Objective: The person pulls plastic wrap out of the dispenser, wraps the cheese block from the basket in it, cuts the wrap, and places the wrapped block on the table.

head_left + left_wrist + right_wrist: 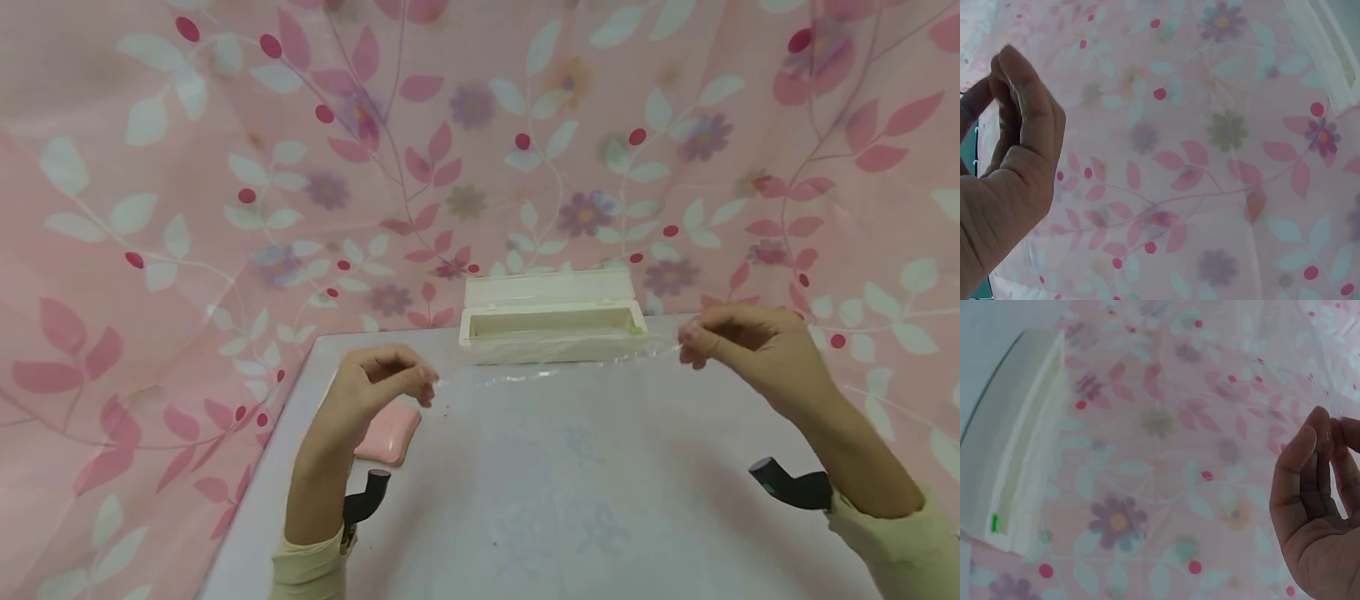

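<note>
A sheet of clear plastic film (542, 374) is stretched between my two hands in the head view, its upper edge showing as a thin shiny line. One corner is pinched by my left hand (367, 390), thumb against fingertips. My right hand (765, 358) pinches the other corner, held somewhat higher. Behind the film's edge stands a long white box (551, 348) with its lid (550, 288) tipped back. In the right wrist view, faint creases of the film run from the fingertips (1318, 419).
On the white table (645, 517), a glossy pink rounded object (388, 435) lies near my left wrist, partly hidden by it. A pink flowered sheet (465, 150) hangs behind and along the left side. Black camera mounts (791, 485) stick out from both wrists.
</note>
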The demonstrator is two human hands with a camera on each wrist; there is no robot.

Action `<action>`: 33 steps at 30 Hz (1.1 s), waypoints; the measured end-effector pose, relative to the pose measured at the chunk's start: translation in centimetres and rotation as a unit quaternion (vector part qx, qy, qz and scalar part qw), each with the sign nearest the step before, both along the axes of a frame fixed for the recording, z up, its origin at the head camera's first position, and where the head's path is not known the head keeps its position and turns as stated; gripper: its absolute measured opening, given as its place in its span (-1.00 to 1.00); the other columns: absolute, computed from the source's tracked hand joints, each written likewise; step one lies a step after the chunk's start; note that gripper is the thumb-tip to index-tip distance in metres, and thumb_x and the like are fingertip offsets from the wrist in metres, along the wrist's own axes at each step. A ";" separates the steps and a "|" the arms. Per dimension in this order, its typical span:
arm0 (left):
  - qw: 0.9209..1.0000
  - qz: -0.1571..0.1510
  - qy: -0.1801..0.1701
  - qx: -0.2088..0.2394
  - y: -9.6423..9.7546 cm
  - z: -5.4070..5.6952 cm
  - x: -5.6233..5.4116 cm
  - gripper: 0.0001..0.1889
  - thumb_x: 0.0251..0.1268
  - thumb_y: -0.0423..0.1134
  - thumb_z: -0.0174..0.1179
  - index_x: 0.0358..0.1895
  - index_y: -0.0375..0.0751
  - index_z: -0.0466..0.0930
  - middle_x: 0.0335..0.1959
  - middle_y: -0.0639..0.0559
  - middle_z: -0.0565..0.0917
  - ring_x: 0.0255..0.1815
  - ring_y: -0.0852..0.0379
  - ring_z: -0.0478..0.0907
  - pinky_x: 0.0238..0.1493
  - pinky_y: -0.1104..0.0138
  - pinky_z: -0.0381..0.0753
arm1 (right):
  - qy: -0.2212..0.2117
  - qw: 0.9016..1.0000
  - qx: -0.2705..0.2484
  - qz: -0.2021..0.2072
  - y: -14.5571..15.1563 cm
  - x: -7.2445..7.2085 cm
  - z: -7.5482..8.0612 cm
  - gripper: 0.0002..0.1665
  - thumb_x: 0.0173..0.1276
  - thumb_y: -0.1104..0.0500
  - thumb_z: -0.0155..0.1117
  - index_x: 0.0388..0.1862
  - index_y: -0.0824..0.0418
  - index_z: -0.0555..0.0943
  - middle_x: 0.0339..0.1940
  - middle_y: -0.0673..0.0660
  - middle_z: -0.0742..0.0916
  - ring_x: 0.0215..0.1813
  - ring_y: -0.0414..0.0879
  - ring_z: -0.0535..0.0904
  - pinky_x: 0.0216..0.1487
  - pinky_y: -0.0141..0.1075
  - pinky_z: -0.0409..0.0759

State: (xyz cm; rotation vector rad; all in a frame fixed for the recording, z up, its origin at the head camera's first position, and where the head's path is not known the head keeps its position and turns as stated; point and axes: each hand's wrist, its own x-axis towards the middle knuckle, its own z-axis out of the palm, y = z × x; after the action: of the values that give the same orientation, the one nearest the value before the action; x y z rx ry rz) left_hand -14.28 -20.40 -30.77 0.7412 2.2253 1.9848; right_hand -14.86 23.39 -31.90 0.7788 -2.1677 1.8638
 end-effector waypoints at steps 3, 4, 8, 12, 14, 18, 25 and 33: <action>0.989 -0.081 -0.073 -0.103 -0.9 -0.5 0.6 -0.87 0.35 -0.34 0.22 -0.30 -0.37 0.67 -0.44 -0.21 0.67 -0.43 -0.15 0.64 -0.34 0.20 0.65 | -0.064 0.989 0.108 0.081 0.9 0.9 -0.8 -0.80 0.36 0.47 0.21 -0.20 0.25 0.68 -0.44 0.14 0.70 -0.47 -0.02 0.61 -0.43 -0.26 0.64; 0.981 -0.108 -0.092 -0.131 -1.1 -0.8 0.7 -0.87 0.35 -0.32 0.23 -0.30 -0.34 0.68 -0.44 -0.21 0.68 -0.44 -0.14 0.64 -0.41 0.25 0.63 | -0.083 0.980 0.132 0.120 1.1 1.0 -1.2 -0.80 0.38 0.45 0.20 -0.21 0.21 0.69 -0.46 0.13 0.69 -0.48 -0.03 0.61 -0.48 -0.22 0.62; 0.948 -0.205 -0.147 -0.192 -1.0 -3.3 0.8 -0.85 0.34 -0.30 0.23 -0.33 -0.33 0.69 -0.46 -0.20 0.69 -0.46 -0.02 0.65 -0.45 0.27 0.63 | -0.175 0.931 0.164 0.274 1.4 1.1 -3.3 -0.79 0.43 0.41 0.15 -0.22 0.19 0.69 -0.51 0.16 0.68 -0.49 -0.05 0.62 -0.61 -0.16 0.60; 0.919 -0.267 -0.197 -0.211 -0.2 -6.7 0.7 -0.82 0.30 -0.31 0.25 -0.37 -0.41 0.66 -0.50 -0.13 0.68 -0.47 0.09 0.64 -0.41 0.26 0.66 | -0.247 0.887 0.191 0.339 0.7 1.3 -6.1 -0.83 0.43 0.33 0.20 -0.31 0.18 0.70 -0.57 0.18 0.69 -0.53 -0.19 0.64 -0.68 -0.26 0.58; 0.905 -0.281 -0.231 -0.220 0.4 -8.5 0.4 -0.81 0.28 -0.31 0.25 -0.39 -0.43 0.65 -0.53 -0.09 0.67 -0.49 0.12 0.63 -0.46 0.32 0.65 | -0.268 0.876 0.206 0.343 0.2 1.4 -7.7 -0.85 0.40 0.29 0.25 -0.37 0.18 0.70 -0.60 0.15 0.69 -0.57 -0.24 0.63 -0.69 -0.35 0.55; 0.885 -0.293 -0.272 -0.239 1.4 -12.1 -0.1 -0.82 0.24 -0.33 0.26 -0.42 -0.43 0.65 -0.56 -0.07 0.67 -0.54 0.17 0.62 -0.54 0.39 0.61 | -0.307 0.863 0.221 0.335 -0.4 1.6 -11.0 -0.83 0.34 0.24 0.32 -0.45 0.28 0.68 -0.63 0.06 0.68 -0.63 -0.25 0.62 -0.70 -0.48 0.47; 0.874 -0.290 -0.279 -0.273 2.1 -16.0 0.0 -0.84 0.21 -0.35 0.22 -0.42 -0.40 0.68 -0.53 -0.29 0.68 -0.56 0.08 0.64 -0.57 0.33 0.63 | -0.338 0.858 0.236 0.306 -0.6 2.4 -15.5 -0.85 0.28 0.23 0.35 -0.43 0.30 0.69 -0.61 0.20 0.70 -0.63 0.02 0.65 -0.72 -0.48 0.44; 0.877 -0.247 -0.258 -0.322 2.4 -17.6 0.4 -0.88 0.21 -0.39 0.23 -0.46 -0.36 0.64 -0.59 -0.13 0.65 -0.61 0.10 0.61 -0.65 0.33 0.59 | -0.321 0.872 0.246 0.277 -0.9 2.9 -18.7 -0.86 0.29 0.21 0.35 -0.43 0.26 0.68 -0.63 0.14 0.69 -0.66 -0.01 0.64 -0.73 -0.45 0.44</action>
State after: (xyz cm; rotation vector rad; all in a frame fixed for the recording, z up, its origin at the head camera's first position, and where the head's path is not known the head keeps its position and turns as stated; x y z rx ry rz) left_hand -13.86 -18.04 -48.41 0.5237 1.9102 0.9554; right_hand -11.99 22.54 -50.61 1.0763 -3.2064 2.0441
